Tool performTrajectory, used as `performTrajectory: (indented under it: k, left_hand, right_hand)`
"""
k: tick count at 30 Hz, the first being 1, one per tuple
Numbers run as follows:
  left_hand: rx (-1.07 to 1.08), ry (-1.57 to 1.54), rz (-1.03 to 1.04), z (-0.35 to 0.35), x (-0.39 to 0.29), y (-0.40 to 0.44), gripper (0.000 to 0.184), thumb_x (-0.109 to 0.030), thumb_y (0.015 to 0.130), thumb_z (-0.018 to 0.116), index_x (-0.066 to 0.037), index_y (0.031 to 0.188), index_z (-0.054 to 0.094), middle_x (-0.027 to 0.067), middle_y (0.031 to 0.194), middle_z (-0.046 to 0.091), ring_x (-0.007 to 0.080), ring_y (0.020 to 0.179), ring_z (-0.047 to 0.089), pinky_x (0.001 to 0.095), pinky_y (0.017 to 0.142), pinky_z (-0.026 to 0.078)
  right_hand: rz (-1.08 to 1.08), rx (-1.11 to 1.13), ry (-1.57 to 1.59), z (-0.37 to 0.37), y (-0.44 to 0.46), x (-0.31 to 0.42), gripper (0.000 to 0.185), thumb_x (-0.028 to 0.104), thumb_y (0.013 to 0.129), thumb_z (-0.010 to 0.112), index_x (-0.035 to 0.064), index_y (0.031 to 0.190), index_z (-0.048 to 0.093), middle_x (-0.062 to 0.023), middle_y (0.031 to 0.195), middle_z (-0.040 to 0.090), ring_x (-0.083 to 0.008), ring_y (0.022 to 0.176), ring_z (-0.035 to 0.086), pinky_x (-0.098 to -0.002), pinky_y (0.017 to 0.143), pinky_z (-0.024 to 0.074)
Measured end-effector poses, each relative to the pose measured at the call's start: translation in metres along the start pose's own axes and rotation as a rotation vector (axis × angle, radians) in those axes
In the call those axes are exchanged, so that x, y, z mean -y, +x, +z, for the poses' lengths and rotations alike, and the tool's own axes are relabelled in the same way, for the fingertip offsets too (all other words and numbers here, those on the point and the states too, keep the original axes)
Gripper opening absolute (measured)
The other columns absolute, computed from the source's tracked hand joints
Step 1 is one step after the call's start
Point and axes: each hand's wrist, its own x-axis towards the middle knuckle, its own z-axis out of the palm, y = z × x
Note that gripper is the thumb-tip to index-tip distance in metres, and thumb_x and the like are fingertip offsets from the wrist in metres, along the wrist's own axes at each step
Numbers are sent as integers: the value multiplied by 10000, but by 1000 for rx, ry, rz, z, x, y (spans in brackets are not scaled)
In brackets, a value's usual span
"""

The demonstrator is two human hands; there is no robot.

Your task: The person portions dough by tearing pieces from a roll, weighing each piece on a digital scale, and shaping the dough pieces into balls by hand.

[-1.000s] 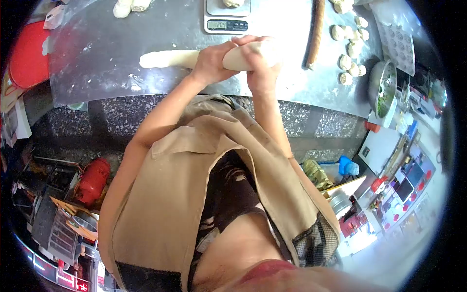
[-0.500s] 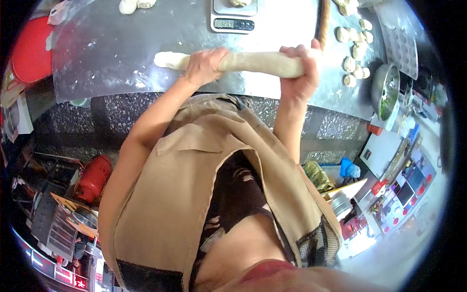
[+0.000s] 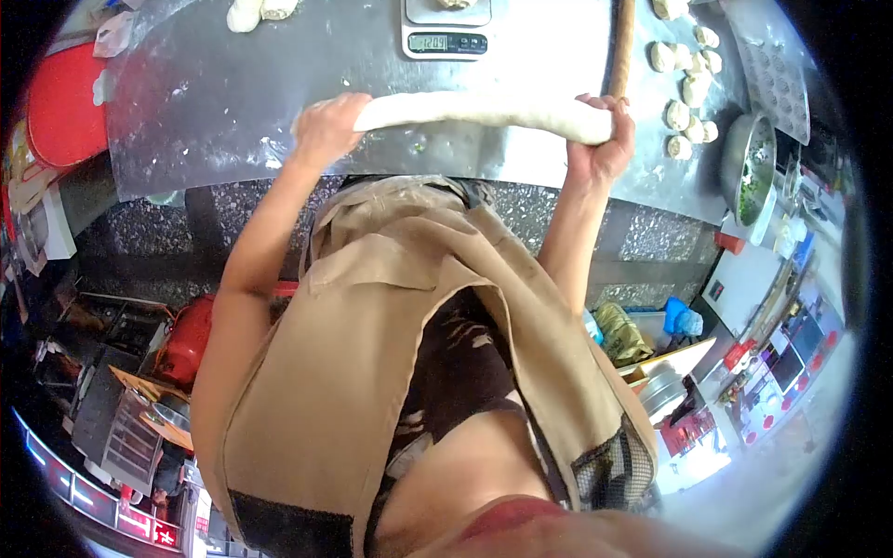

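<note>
A long white dough roll (image 3: pixel 484 109) stretches from side to side above the front part of the metal table (image 3: pixel 214 102). My left hand (image 3: pixel 330 128) is closed around its left end and covers the tip. At the other end my right hand (image 3: pixel 600 139) grips the dough, with the fingers wrapped over it. Beyond the dough stands a digital scale (image 3: pixel 445 44) with a dough piece (image 3: pixel 454 4) on it. A brown rolling pin (image 3: pixel 622 51) lies just behind my right hand, pointing away from me.
Several small dough pieces (image 3: pixel 678 115) lie at the right, near a metal bowl (image 3: pixel 750 167) with green filling and a tray with round hollows (image 3: pixel 777 84). Two dough pieces (image 3: pixel 245 14) are at the back left. A red round object (image 3: pixel 67 105) stands at the left edge.
My hands have moved apart, the left one sliding out to the dough's left end and the right one going right. The dough between them now looks longer and thinner.
</note>
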Motion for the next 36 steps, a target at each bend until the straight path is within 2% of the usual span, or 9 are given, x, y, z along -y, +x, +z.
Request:
performTrajectory:
  k: [10, 14, 16, 20, 25, 29, 31, 34, 36]
  left_hand:
    - [138, 259, -109, -64, 32, -12, 354, -171, 733, 693, -181, 1060, 559, 48, 954, 543, 274, 908, 566, 420, 716, 485]
    - [328, 504, -398, -76, 12, 21, 345, -208, 746, 661, -130, 1070, 571, 70, 942, 558, 289, 940, 568, 430, 791, 457]
    - [228, 569, -217, -55, -8, 47, 335, -228, 759, 642, -118, 1067, 572, 92, 956, 561, 296, 945, 567, 425, 812, 444]
    - [-12, -272, -220, -11, -61, 119, 412, -261, 778, 623, -82, 1132, 511, 141, 1123, 536, 348, 1073, 514, 496, 833, 434]
    - [-411, -101, -433, -1, -90, 203, 721, -468, 701, 703, -16, 1192, 429, 198, 1140, 472, 371, 1054, 507, 479, 847, 436]
    - [-282, 72, -579, 10, -76, 237, 822, -517, 643, 732, 24, 1183, 430, 190, 1153, 469, 348, 1056, 519, 444, 874, 450]
    - [-179, 47, -589, 11, -64, 242, 807, -500, 639, 733, 26, 1176, 438, 199, 1167, 468, 347, 1059, 525, 433, 876, 454]
    - [-57, 2, -459, 13, -39, 232, 705, -383, 645, 744, 20, 1153, 467, 195, 1174, 509, 316, 1059, 549, 397, 875, 463]
    - [-119, -452, -201, 16, -28, 218, 588, -253, 658, 752, -9, 1126, 492, 151, 1097, 570, 263, 1022, 569, 367, 857, 471]
  right_hand:
    - [193, -161, 134, -76, 41, -55, 209, 14, 759, 620, 82, 927, 516, -62, 769, 564, -213, 745, 576, -436, 899, 451]
    - [330, -115, 116, -89, 33, -99, 225, 3, 768, 614, 70, 953, 504, -78, 802, 569, -222, 764, 575, -416, 829, 483]
    - [363, -53, 34, -83, 32, -105, 222, 38, 780, 626, 51, 959, 496, -89, 828, 564, -215, 775, 571, -377, 754, 500]
    - [379, 12, -30, -94, 38, -109, 189, 138, 824, 619, 58, 959, 515, -85, 845, 567, -219, 823, 567, -390, 833, 479]
    - [388, 5, -34, -76, 28, -96, 259, 204, 843, 619, 43, 1018, 518, -95, 863, 579, -245, 884, 587, -402, 846, 490]
    - [331, -20, -13, -68, 31, -83, 277, 253, 836, 636, 27, 967, 544, -91, 863, 605, -186, 798, 586, -325, 750, 490]
    - [-80, -48, -897, -74, 37, -71, 243, 203, 836, 639, 0, 953, 578, -70, 837, 613, -142, 775, 573, -271, 717, 472]
    - [-174, -27, -981, -66, 51, -50, 221, 154, 827, 642, -17, 959, 595, -56, 823, 615, -111, 753, 558, -241, 683, 458]
    - [-171, -12, -1009, -42, 61, -44, 215, 147, 817, 647, -6, 962, 604, -47, 823, 622, -111, 749, 566, -247, 685, 469]
